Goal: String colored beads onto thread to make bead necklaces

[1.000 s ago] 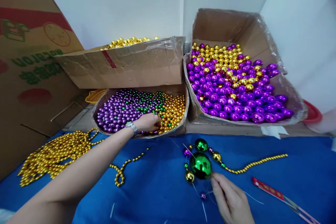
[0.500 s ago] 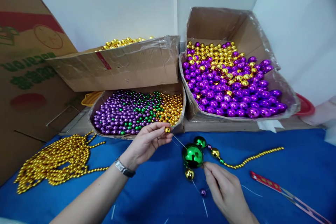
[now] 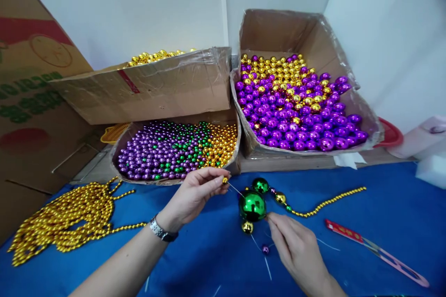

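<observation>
A small shiny gold bead (image 3: 225, 180) is pinched between the thumb and fingertips of my left hand (image 3: 195, 196). From it a thin white string (image 3: 237, 190) runs to a large green bead (image 3: 252, 205). My right hand (image 3: 298, 247) is closed at this bead's right edge, pinching the string there; its fingertips partly hide the spot. A gold bead (image 3: 247, 227) hangs below the green one, and a purple bead (image 3: 265, 249) is lower on a string. Behind lie a smaller green bead (image 3: 260, 185), another gold bead (image 3: 280, 198) and a gold bead chain (image 3: 329, 203).
A cardboard box (image 3: 114, 155) of small purple, green and gold beads stands behind my left hand. A bigger box (image 3: 278, 23) holds purple and gold balls. Gold bead strands (image 3: 66, 218) lie left on the blue cloth (image 3: 195, 260), pink-handled scissors (image 3: 378, 253) at right.
The view has shifted slightly, so the boxes and tools appear further left. My left hand has brought the gold bead a little closer to the large green bead. Both hands keep their grip.
</observation>
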Available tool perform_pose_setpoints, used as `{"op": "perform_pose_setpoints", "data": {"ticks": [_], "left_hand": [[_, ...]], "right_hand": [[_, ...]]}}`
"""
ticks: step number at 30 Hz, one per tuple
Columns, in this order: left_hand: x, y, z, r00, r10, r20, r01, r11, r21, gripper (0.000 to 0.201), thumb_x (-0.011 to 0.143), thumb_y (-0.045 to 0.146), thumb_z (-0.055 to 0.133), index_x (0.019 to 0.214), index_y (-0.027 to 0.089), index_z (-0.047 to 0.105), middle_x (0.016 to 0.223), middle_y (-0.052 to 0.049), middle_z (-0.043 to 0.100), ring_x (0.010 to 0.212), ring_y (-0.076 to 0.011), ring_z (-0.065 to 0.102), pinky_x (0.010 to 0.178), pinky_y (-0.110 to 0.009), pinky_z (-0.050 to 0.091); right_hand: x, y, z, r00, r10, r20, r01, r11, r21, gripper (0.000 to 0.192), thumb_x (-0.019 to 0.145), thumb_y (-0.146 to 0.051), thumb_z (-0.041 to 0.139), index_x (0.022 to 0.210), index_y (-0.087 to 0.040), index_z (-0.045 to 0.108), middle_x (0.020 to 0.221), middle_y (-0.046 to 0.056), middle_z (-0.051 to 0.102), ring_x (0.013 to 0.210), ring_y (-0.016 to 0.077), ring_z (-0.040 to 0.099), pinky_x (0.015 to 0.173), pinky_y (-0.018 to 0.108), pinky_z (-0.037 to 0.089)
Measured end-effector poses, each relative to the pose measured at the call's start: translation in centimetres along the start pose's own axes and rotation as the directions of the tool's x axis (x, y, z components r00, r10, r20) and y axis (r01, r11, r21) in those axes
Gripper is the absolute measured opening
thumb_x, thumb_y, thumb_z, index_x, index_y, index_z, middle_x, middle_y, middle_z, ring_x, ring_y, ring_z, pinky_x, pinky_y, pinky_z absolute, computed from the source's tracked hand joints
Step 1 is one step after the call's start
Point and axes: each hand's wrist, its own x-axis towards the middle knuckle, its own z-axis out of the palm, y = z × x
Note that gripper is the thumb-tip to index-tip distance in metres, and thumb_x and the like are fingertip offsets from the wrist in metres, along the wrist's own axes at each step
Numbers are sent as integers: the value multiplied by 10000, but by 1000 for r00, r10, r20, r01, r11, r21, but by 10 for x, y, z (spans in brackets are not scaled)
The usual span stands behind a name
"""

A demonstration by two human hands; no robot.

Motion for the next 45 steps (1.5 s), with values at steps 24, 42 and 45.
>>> {"op": "perform_pose_setpoints", "data": {"ticks": [24,42,45], "left_hand": [[19,-27,101,862,315,398,-507,579,639,136,825,308,596,824,212,693,861,-45,703,800,-185,625,740,-279,458],[8,-80,141,790,259,556,-562,669,486,411,790,305,620,1177,203,527,1236,-103,547,1139,-253,479,980,-398,376],[3,-107,151,722,108,683,-645,464,608,314,786,349,610,1063,204,579,1129,-95,585,1097,-272,474,951,-430,369]], "right_hand": [[-21,33,-38,945,305,115,-315,946,80,309,936,-212,408,1232,-203,495,1154,81,591,1067,173,567,901,298,465],[11,8,-89,922,379,78,-378,842,384,228,946,-293,404,1005,-200,603,631,-28,550,559,94,543,557,211,439],[15,2,-107,899,439,-8,-374,775,509,202,930,-319,448,979,-210,611,597,-34,505,553,98,521,554,231,437]]}}
